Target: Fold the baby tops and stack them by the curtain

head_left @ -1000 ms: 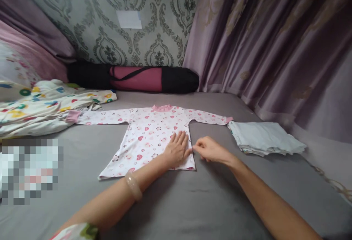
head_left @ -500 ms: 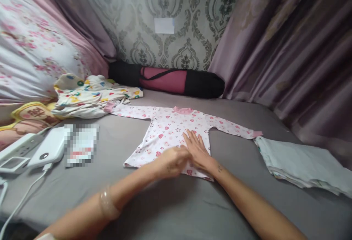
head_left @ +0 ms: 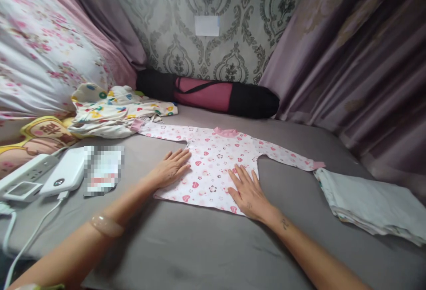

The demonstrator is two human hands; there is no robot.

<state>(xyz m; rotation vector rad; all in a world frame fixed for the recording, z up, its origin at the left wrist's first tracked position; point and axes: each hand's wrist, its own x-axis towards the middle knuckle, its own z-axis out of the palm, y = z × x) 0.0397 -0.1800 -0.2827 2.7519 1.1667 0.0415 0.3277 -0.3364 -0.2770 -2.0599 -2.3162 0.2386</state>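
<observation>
A small white long-sleeved shirt point(head_left: 213, 161) with pink hearts and flowers lies flat, its pink collar at the far side and both sleeves spread sideways. My left hand point(head_left: 173, 167) rests flat over the shirt's left side edge, fingers stretched out. On the lower right part of the shirt lies my right hand point(head_left: 248, 190), its fingers spread. Neither hand holds anything.
The grey sheet point(head_left: 186, 245) bears a folded pale cloth stack point(head_left: 376, 201) at right, a crumpled patterned garment point(head_left: 113, 110) at far left, a white power bank point(head_left: 66, 172), a power strip point(head_left: 33, 172), cables, and a black-and-pink bag point(head_left: 206, 95) by the wall.
My left hand has moved left from beside my right hand to the shirt's left edge, and its fingers have opened out. My right hand stays on the lower right part. The view has shifted slightly.
</observation>
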